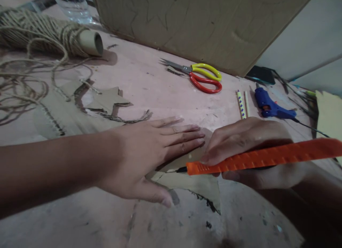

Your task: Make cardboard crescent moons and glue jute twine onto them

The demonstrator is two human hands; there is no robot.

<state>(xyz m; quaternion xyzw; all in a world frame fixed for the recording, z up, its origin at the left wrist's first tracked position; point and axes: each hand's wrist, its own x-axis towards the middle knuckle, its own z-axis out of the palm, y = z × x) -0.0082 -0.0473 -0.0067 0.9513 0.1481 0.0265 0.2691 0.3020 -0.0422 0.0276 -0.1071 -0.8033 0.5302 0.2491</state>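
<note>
My left hand lies flat with its fingers stretched out, pressing on a piece of cardboard with a ragged lower edge. Much of that piece is hidden under both hands. My right hand is closed around an orange utility knife. The knife slants down to the left, and its thin tip touches the cardboard just beside my left hand, between thumb and forefinger. A cut-out cardboard star and torn cardboard scraps lie beyond my left forearm.
Scissors with yellow and red handles lie before a large cardboard sheet with drawn stars. A twine roll and a clear cup are at the far left. A blue glue gun, a spotted pencil and a phone lie right.
</note>
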